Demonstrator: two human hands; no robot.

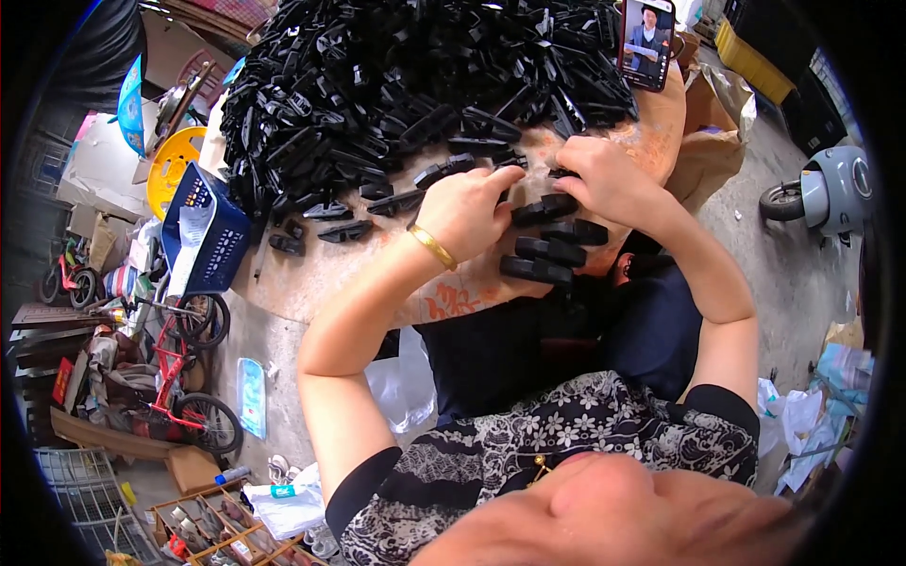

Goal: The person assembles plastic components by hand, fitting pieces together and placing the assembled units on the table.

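A large heap of black plastic parts (377, 66) covers the far side of the round table. My left hand (467, 212), with a gold bangle at the wrist, is closed near the heap's front edge. Its fingertips press together, and what they hold, if anything, is mostly hidden. To its right, my right hand (609, 179) pinches a small dark plastic part (563, 174) between thumb and fingers. Just below both hands, several elongated black pieces (536, 271) lie side by side at the table's near edge. Loose black parts (345, 231) are scattered left of my left hand.
A phone (646, 42) showing a person stands at the table's far right. Beside the table's left edge is a blue basket (212, 241). A red bicycle (175, 363) is on the floor at left, a grey scooter (835, 193) at right. Brown paper (713, 132) lies behind the right edge.
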